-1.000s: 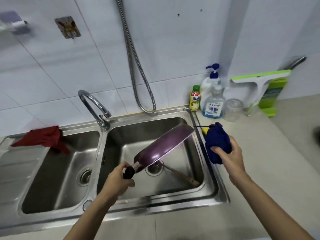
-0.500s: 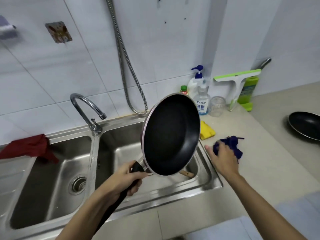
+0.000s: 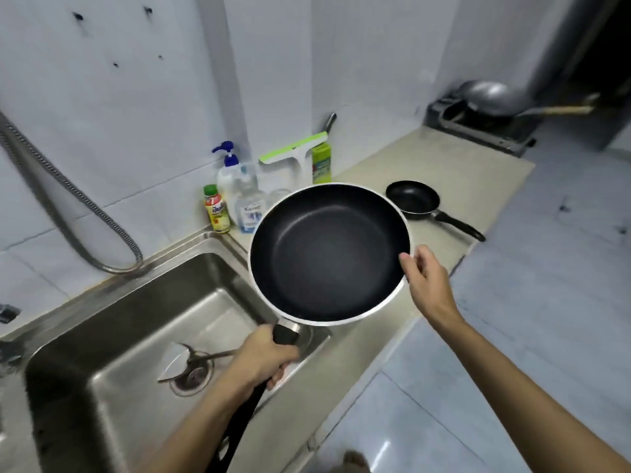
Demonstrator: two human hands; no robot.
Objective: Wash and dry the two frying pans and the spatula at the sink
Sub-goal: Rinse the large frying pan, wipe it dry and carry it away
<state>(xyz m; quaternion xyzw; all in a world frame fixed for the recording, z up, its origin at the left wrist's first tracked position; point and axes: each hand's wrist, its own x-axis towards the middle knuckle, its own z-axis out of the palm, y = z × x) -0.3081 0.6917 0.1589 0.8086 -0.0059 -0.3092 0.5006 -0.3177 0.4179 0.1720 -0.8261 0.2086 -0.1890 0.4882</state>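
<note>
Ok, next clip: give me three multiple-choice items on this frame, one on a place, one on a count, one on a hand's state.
1. Where is the small pan?
A. In the sink
B. On the counter
C. On the stove

2. How many frying pans show?
A. One
B. Two
C. Four

3. What is the left hand doing?
A. Gripping the large pan's handle
B. Hanging idle
C. Holding a cloth

Answers:
1. B, it lies on the counter beyond the large pan.
2. B, one is held and one lies on the counter.
3. A, its fingers curl round the black handle while the right hand touches the rim.
</note>
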